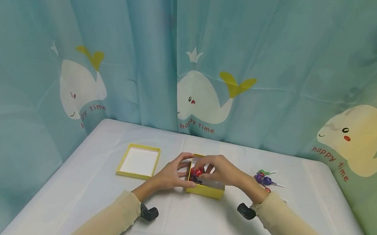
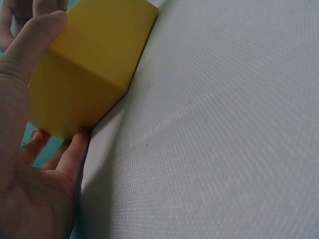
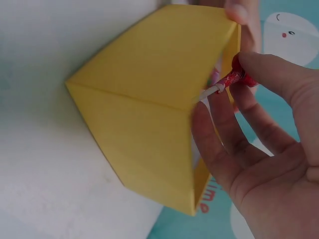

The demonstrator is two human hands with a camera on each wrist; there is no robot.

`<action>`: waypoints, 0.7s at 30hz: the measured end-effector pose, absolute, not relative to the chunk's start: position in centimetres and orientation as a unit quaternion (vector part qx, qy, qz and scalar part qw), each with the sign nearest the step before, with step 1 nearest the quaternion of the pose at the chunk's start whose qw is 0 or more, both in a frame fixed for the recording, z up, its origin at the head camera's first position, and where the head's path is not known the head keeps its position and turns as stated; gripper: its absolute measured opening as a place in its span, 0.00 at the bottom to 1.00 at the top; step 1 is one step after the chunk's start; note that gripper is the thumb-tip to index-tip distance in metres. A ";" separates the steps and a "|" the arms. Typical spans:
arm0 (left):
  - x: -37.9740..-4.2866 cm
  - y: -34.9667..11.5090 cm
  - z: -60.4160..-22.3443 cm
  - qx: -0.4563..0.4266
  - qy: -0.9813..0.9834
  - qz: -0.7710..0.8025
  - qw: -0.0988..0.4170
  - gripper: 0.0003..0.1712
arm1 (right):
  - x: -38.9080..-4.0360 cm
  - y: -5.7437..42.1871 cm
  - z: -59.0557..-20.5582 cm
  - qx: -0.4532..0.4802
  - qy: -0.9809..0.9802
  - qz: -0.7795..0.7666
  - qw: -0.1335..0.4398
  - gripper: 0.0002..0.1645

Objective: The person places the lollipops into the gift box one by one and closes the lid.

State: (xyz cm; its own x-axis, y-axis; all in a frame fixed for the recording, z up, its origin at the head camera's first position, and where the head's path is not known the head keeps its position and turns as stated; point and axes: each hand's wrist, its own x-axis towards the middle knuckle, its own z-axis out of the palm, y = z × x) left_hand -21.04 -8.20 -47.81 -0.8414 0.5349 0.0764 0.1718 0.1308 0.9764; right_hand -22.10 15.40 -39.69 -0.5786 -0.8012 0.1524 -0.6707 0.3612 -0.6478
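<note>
A yellow box (image 1: 205, 191) without its cover stands on the white table. My left hand (image 1: 168, 176) holds its left side, thumb at the near edge and fingers spread along the wall. In the right wrist view my right hand (image 3: 271, 134) pinches a red-wrapped lollipop (image 3: 232, 79) by its head at the box's opening, its white stick pointing toward the inside. Dark-wrapped lollipops (image 1: 195, 179) lie in the left part of the box, partly hidden by the fingers. The left wrist view shows my thumb (image 2: 37, 37) against the yellow cardboard.
A yellow-rimmed lid (image 1: 138, 161), white inside, lies left of the box. Several lollipops (image 1: 265, 180) in green, purple and red wrappers lie to the right, close to my right forearm. A blue-green curtain (image 1: 140, 49) with whales hangs behind the white table (image 1: 175, 225).
</note>
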 end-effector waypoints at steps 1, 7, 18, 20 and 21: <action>-21.0 -8.2 -47.8 0.240 0.737 0.615 0.147 0.54 | -22.1 15.4 -39.9 -0.451 0.818 -0.344 0.097 0.12; -21.0 -8.2 -47.8 0.233 0.740 0.612 0.150 0.53 | -22.1 15.2 -41.0 -0.461 0.812 -0.342 0.105 0.11; -21.0 -8.3 -48.0 0.233 0.738 0.615 0.149 0.53 | -22.3 14.8 -42.3 -0.475 0.817 -0.315 0.085 0.10; -21.0 -8.2 -47.9 0.235 0.738 0.615 0.150 0.53 | -22.3 14.7 -42.4 -0.475 0.821 -0.307 0.081 0.10; -21.0 -8.2 -47.9 0.236 0.737 0.615 0.150 0.53 | -22.3 14.7 -42.4 -0.474 0.823 -0.304 0.080 0.10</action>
State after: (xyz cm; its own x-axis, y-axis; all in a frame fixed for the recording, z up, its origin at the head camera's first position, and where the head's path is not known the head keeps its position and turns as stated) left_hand -21.03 -8.23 -47.91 -0.8441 0.5317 0.0691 0.1635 0.1325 0.9776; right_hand -22.25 14.66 -42.39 -0.5379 -0.8285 0.1560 -0.7310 0.3661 -0.5758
